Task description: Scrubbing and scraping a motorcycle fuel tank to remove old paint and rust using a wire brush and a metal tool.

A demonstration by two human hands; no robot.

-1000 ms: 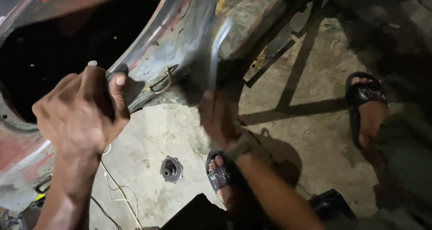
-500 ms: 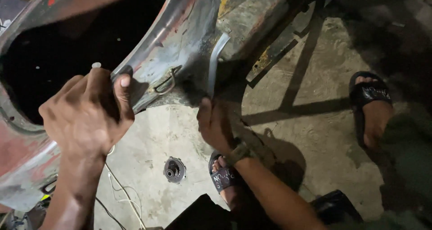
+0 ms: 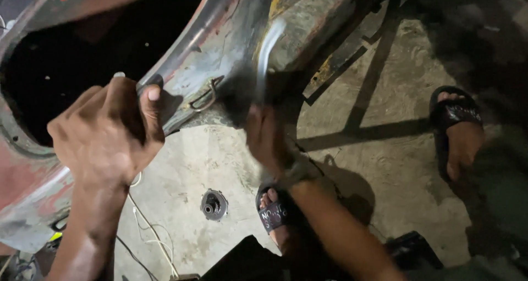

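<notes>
We look down on a worn, curved sheet-metal body panel (image 3: 220, 44), grey with patches of red and yellow paint, tilted across the upper left of the view with a large dark opening in it. Our left hand (image 3: 107, 135) is clenched tight around the rim of that opening, thumb pressed on the outer face and fingers curled over the edge into the dark. Just to the right of it a small bent wire hook (image 3: 204, 97) sticks out of the panel. Our right hand (image 3: 264, 135) is blurred and sits just below the panel's lower edge, closed around the handle of a tool whose pale, smeared shaft (image 3: 265, 53) runs up across the metal; we cannot tell what kind of tool it is. A band sits on that wrist (image 3: 297, 174). Below lies a rough concrete floor (image 3: 379, 165). On it, near the left forearm, rests a small round dark metal part (image 3: 213, 205), and thin pale wires (image 3: 151, 231) trail beside it. Our feet wear black slide sandals, one (image 3: 273, 212) just under the right wrist with a pale printed strap, the other (image 3: 456, 121) well apart at the right.
</notes>
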